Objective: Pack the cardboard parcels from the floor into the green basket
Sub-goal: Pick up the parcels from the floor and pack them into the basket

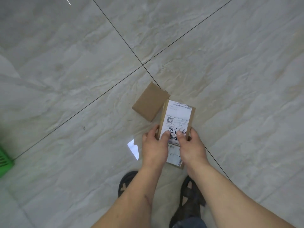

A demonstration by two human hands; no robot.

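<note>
Both hands, left [154, 145] and right [191, 145], pinch the labelled parcel [178, 120] by its near end, thumbs on top, above the floor [82, 79]; they should keep it level towards the basket [5, 160], leaving the plain parcel [150, 102] for later.

**Tiles and sandals**

The floor [82, 71] is pale grey marbled tile with dark grout lines crossing near the middle. A bright glare patch [133, 148] lies on it. Two dark sandals [126, 182] stand at the bottom, beside denim [189, 223].
</note>
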